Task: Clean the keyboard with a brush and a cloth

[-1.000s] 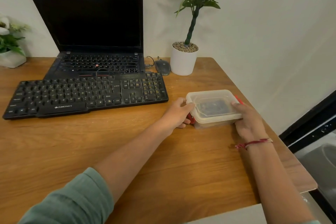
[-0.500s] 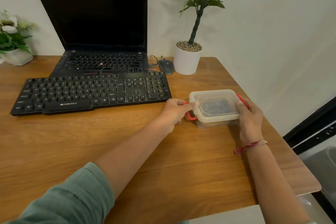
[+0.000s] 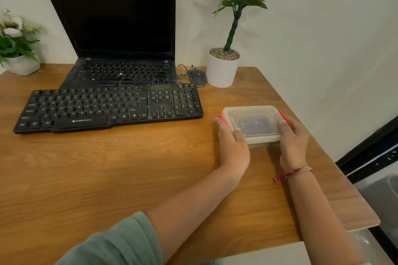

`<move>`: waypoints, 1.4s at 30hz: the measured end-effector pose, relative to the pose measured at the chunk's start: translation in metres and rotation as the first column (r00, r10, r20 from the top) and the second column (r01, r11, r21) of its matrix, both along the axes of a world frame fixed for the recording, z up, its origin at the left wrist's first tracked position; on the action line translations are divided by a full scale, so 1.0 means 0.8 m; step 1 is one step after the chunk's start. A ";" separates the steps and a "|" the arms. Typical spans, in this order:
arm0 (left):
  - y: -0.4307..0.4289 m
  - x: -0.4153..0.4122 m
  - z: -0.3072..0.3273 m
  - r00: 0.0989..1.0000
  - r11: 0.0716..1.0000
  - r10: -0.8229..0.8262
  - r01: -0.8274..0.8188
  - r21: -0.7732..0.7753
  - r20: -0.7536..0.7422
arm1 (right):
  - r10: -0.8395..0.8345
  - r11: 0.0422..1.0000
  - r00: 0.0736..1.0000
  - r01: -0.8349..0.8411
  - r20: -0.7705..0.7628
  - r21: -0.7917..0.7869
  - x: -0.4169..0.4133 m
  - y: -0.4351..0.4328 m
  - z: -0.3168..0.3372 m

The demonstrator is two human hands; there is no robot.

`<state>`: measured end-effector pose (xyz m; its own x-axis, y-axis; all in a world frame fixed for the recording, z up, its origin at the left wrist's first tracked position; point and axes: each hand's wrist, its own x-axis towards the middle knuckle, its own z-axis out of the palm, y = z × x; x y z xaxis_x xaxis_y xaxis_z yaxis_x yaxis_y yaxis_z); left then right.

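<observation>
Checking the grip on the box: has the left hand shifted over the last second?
Yes. The left hand has slid right, away from the keyboard, onto the near-left corner of the container.

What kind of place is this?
Most likely a desk for computer work, at home or in an office: an open laptop, a black keyboard and a mouse sit on a wooden table. The left hand and right hand grip a plastic box.

A wooden table carries a black Zebronics keyboard. Just behind the keyboard stands an open laptop. Behind its right end are a mouse and a potted plant, beyond its left end a flower pot, and to its right a lidded plastic container.
</observation>
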<state>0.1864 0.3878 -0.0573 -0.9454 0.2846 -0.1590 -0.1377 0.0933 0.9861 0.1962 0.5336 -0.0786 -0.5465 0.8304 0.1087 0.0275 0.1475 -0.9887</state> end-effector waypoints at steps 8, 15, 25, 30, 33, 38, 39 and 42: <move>-0.022 -0.018 -0.012 0.829 0.853 -0.193 -0.123 -0.507 -0.525 | -0.062 0.948 0.993 0.028 0.097 0.317 0.007 -0.008 0.009; -0.038 -0.035 -0.009 0.296 0.747 -0.531 -0.279 -0.604 -0.794 | -0.021 0.399 0.919 -0.354 0.395 0.846 0.028 -0.032 0.029; -0.008 -0.045 -0.013 0.390 0.484 -0.698 -0.361 -0.797 -0.601 | -0.108 0.491 0.832 -0.431 0.544 0.757 -0.006 -0.024 0.029; 0.001 -0.087 -0.008 0.503 0.482 -0.696 -0.202 -0.852 -0.513 | -0.091 0.511 0.752 -0.528 0.653 0.679 -0.050 -0.015 0.023; 0.008 -0.120 -0.008 0.536 0.462 -0.711 -0.133 -0.877 -0.456 | -0.038 0.552 0.749 -0.536 0.662 0.639 -0.076 -0.009 0.025; 0.021 -0.157 -0.003 0.560 0.423 -0.738 -0.054 -0.905 -0.378 | -0.043 0.589 0.737 -0.527 0.675 0.613 -0.105 -0.004 0.028; 0.022 -0.161 -0.003 0.558 0.422 -0.740 -0.048 -0.906 -0.374 | -0.049 0.589 0.736 -0.525 0.676 0.614 -0.109 -0.004 0.029; 0.019 -0.163 0.001 0.549 0.454 -0.737 -0.032 -0.891 -0.395 | -0.072 0.576 0.710 -0.544 0.700 0.610 -0.110 -0.004 0.034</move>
